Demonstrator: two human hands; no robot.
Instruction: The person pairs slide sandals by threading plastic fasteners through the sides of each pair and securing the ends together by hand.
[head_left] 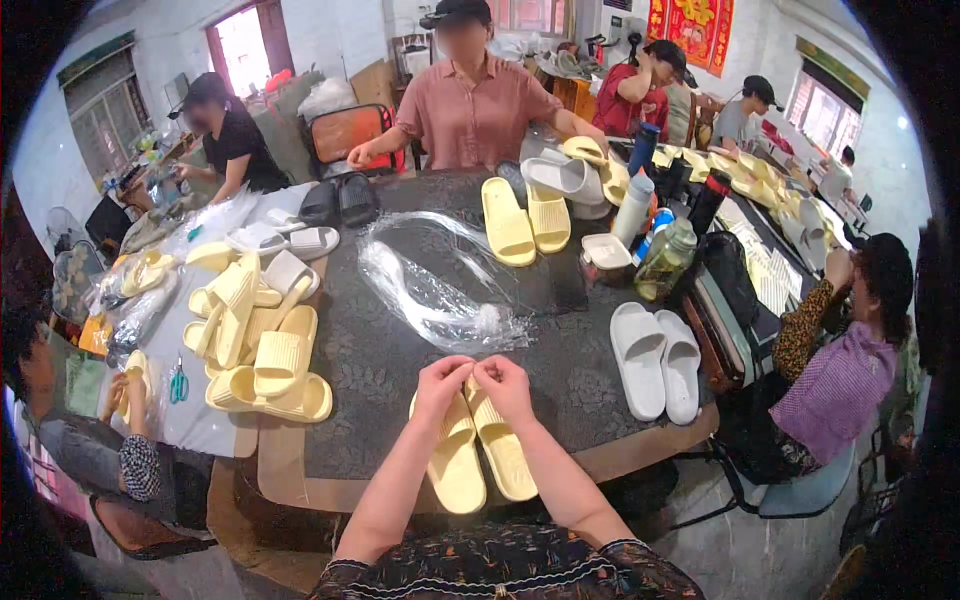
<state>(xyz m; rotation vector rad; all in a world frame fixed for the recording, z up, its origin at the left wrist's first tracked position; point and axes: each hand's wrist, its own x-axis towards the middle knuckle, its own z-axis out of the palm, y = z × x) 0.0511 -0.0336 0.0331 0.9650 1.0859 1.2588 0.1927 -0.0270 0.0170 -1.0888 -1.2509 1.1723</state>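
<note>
A pair of yellow slippers (456,470) lies side by side at the near edge of the table, heels toward me. Over their toe ends are my left hand (443,388) and my right hand (503,390), fingertips pinched and meeting. Whatever is between the fingers, if anything, is too small to make out. Just beyond my fingertips lies a heap of clear plastic strips or bags (430,290). The hands hide the front parts of both slippers.
Yellow slippers (285,360) are piled at left, near green-handled scissors (179,380). A grey pair (655,360) sits at right, beside bottles (668,260) and a small white container (606,252). Another yellow pair (508,222) lies farther back. Several people work around the tables.
</note>
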